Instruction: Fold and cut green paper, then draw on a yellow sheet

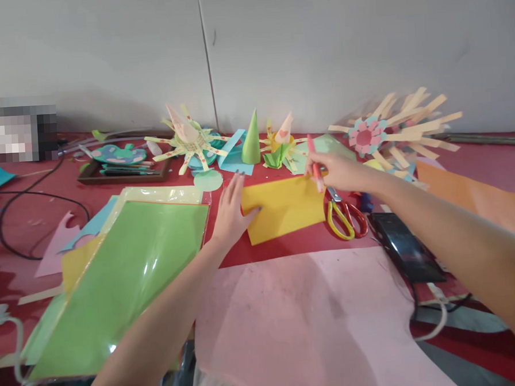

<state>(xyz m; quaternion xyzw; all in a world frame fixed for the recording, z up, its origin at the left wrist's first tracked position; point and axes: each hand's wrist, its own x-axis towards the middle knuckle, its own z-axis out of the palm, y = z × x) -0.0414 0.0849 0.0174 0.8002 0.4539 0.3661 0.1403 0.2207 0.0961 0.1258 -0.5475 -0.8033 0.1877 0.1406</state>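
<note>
A yellow sheet of paper [286, 210] lies on the red tabletop in the middle. My left hand [231, 216] rests at its left edge, fingers apart, with the thumb on the paper. Over the sheet's upper right corner, my right hand [331, 169] is closed around a pink-red pen [312, 150], held upright with its lower end near the paper. Scissors with yellow and red handles [347, 220] lie just right of the sheet. Below the yellow paper is a large pink sheet [290, 318].
Green sheets in a clear sleeve [132, 268] lie at left. Behind stand a green cone [251, 141], paper flowers [367, 135] and a brown pen tray [122, 174]. A black phone [405, 246] with cables lies at right, beside orange paper [482, 195].
</note>
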